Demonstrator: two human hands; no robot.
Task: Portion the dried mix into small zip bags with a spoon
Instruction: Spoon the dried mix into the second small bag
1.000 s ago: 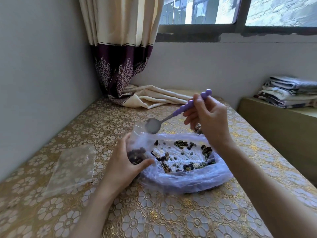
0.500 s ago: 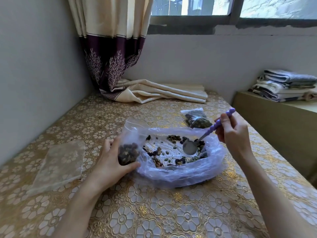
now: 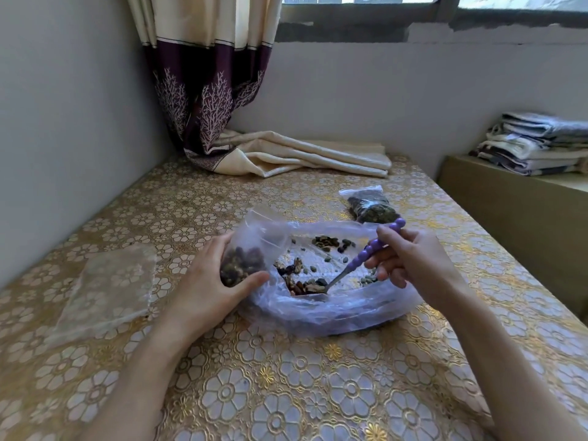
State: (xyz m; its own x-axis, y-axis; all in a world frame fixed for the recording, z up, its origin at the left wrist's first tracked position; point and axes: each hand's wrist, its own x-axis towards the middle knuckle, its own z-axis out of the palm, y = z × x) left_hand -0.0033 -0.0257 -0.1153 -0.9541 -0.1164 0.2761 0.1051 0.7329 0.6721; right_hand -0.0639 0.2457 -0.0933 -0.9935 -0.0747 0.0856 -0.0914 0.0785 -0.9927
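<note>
Dried mix (image 3: 305,283): dark nuts and green seeds scattered thinly inside the large purple bag (image 3: 334,313), which lies open at the centre of the table (image 3: 286,393). The thickest heap sits at the bag's 6 o'clock edge.

Spoon (image 3: 359,264): purple beaded handle, metal bowl. A second ago the bowl was raised at the mouth of the small bag; half a second ago it hung over the middle of the mix; now its tip is down in the near heap. Judged: one portion delivered, next scoop in hand.

Right hand (image 3: 410,262): grip pinched on the spoon handle near its upper end, fingers curled round it, at 3 o'clock of the mix.

Small zip bag (image 3: 251,253): upright, mouth open, partly filled, touching the large bag's 9 o'clock rim. It looks to have room for more.

Left hand (image 3: 206,281): grip closed round the small zip bag, thumb across its front, holding it in much the same place as before.

Filled bag (image 3: 370,206): at 1 o'clock, lying apart, apparently finished.

Empty bag (image 3: 108,288): flat, clear, at 9 o'clock, well apart; judged a portion yet to do.

Curtain (image 3: 210,90): at 11 o'clock, its hem spilling onto the table.

Folded cloths (image 3: 537,141): at 2 o'clock, on a separate ledge.
</note>
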